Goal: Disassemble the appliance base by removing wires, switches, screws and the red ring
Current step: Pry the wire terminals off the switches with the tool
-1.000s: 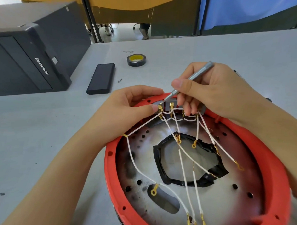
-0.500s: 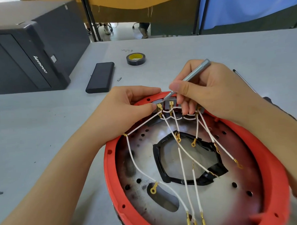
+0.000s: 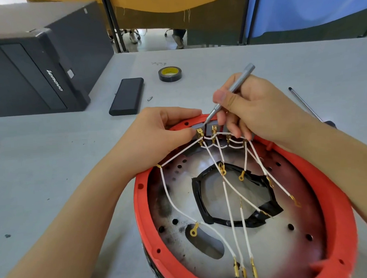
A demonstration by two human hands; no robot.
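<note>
The appliance base lies open side up, a scorched metal pan point(image 3: 296, 228) inside a red ring point(image 3: 334, 191). White wires point(image 3: 228, 195) with gold terminals fan out from a row of grey switches point(image 3: 209, 129) at the ring's far edge. My left hand point(image 3: 164, 137) pinches the leftmost grey switch between thumb and fingers. My right hand point(image 3: 254, 109) holds a thin grey screwdriver point(image 3: 233, 89) like a pen. Its tip sits in the gap between the two left switches. A black-taped hole point(image 3: 234, 195) is in the pan's middle.
A black computer case point(image 3: 36, 67) stands at the far left. A black flat box point(image 3: 127, 96), a small loose bit point(image 3: 149, 98) and a roll of black tape point(image 3: 170, 73) lie behind the base. A second thin screwdriver point(image 3: 306, 103) lies to the right.
The leftmost switch has come away from its neighbour, leaving a gap where the screwdriver tip sits. Both hands stay at the switch row; the view has shifted slightly.
</note>
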